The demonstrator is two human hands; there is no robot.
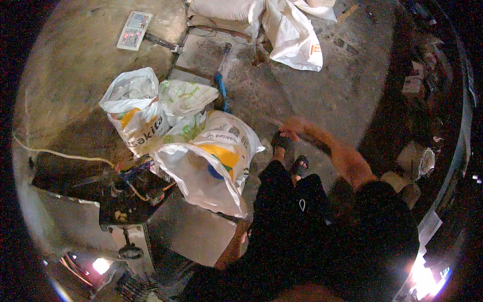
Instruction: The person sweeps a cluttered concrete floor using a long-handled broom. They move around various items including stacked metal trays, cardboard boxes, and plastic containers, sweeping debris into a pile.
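My right hand [294, 128] is stretched out over the floor in front of my feet, smeared by motion. A pale, thin streak shows at its fingertips, and I cannot make out whether it is a held thing. Low beside my thigh, my left hand [243, 232] is close to the lower rim of an open white sack [201, 181]; its fingers are mostly hidden. This sack leans over with its wide mouth toward me, and something round and blue shows at its side. Behind it stands another open white sack [133, 108] with orange and dark print, touching a green-printed white sack [186, 98].
A dark machine [128, 201] with wires and a grey metal panel [191, 231] sits at the lower left. More white sacks [294, 35] lie at the back. A clear-lidded case [134, 31] and a blue strip [221, 93] lie on the concrete floor.
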